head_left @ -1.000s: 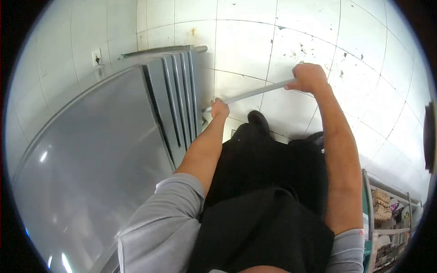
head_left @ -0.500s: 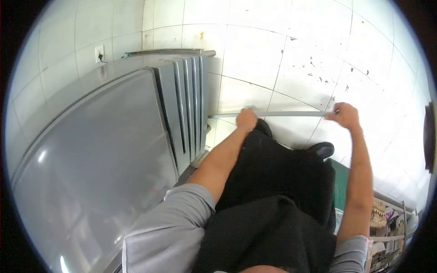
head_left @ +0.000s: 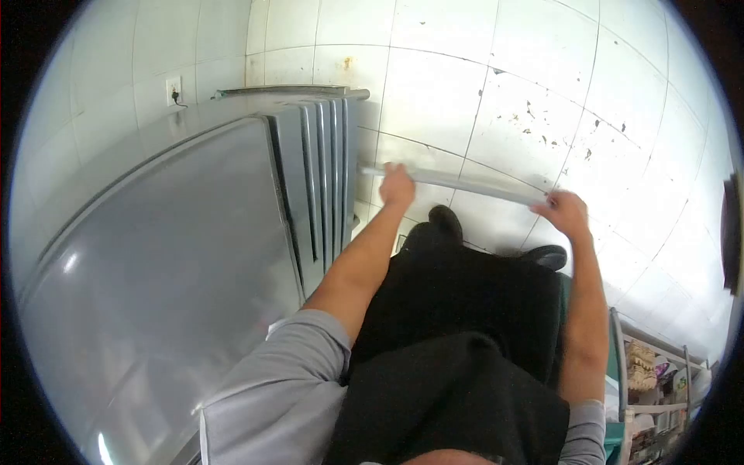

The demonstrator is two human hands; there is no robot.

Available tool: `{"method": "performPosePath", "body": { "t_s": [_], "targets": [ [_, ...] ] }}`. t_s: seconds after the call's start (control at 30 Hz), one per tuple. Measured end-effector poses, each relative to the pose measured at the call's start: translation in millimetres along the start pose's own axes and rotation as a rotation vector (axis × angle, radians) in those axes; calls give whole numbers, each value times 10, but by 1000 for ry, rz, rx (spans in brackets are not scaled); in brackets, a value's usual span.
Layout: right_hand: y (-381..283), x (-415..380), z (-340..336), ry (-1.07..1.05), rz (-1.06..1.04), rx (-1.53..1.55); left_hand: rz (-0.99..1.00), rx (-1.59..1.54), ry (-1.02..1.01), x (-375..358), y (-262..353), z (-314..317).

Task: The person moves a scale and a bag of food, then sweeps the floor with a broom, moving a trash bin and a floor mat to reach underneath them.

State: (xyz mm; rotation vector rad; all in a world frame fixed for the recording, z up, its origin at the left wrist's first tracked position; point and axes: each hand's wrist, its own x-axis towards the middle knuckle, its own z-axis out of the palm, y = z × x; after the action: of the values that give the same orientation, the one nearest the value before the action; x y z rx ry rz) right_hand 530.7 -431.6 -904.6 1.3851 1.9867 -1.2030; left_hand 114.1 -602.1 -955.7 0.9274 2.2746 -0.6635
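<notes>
Both my hands grip a long, light grey pole [head_left: 473,185] that slants slightly down to the right above the tiled floor. My left hand [head_left: 397,186] is closed around it near its left part, close to the slatted side of a large grey metal appliance [head_left: 170,256]. The pole's left end reaches past my fist towards those slats [head_left: 333,155]. At the other end, my right hand [head_left: 568,214] is wrapped round the pole's tip. Motion blurs the pole a little.
My black shoes [head_left: 445,223] stand below the pole. White floor tiles [head_left: 434,101] carry scattered dark bits. A wall outlet [head_left: 173,91] with a plug is behind the appliance. At the lower right stands a shelf rack [head_left: 659,408] with assorted goods; a dark object [head_left: 731,232] is at the right edge.
Both hands have shifted left with the pole. The left hand rose in view and the right hand dropped slightly, so the pole went from nearly level to slanting down rightward.
</notes>
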Motion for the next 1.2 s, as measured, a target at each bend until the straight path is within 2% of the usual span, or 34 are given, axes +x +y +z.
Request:
{"method": "performPosePath", "body": {
  "t_s": [0.07, 0.1, 0.2, 0.3, 0.37, 0.47, 0.57, 0.67, 0.7, 0.77, 0.83, 0.93, 0.97, 1.0, 1.07, 1.2],
  "targets": [
    [-521, 325, -7, 26, -65, -15, -249, -11, 5, 273, -329, 138],
    [-738, 391, -30, 7, -62, -11, -262, -8, 6, 437, -481, 218],
    [-897, 189, 70, 13, -12, 38, -55, 63, -4, 933, -830, 490],
    [-506, -183, 371, -46, 129, 82, 54, 129, -3, 510, -236, -14],
    [-274, -552, 598, 39, 165, 189, 141, 150, 25, 253, 12, -97],
    [-253, -862, 681, -58, 211, 192, 174, 72, -40, -48, 71, -165],
    [-144, -891, 781, 19, 105, 146, 96, 29, -93, -287, -43, -103],
    [-437, -501, 29, 17, 29, 20, 10, -26, 0, -112, -24, -48],
    [-502, -402, -131, 77, -9, 18, -17, -45, 42, -39, 19, -67],
    [-471, -439, -288, 89, 4, -31, 69, -40, 47, -30, 192, -137],
    [-269, -800, -328, 11, 120, 8, 175, -43, 32, -214, 436, -136],
    [28, -1745, -396, -59, 298, 80, 442, -80, 175, -818, 800, -143],
    [131, -2136, -308, -21, 306, 113, 496, -138, 199, -1084, 888, -204],
    [120, -2429, -404, -92, 377, 95, 551, -202, 237, -1298, 986, -301],
    [164, -3090, -399, -2, 382, 131, 612, -217, 177, -1737, 1082, -525],
    [-27, -4204, -1122, 2, 404, 52, 635, -336, 92, -2785, 1275, -892]
  ]
}}
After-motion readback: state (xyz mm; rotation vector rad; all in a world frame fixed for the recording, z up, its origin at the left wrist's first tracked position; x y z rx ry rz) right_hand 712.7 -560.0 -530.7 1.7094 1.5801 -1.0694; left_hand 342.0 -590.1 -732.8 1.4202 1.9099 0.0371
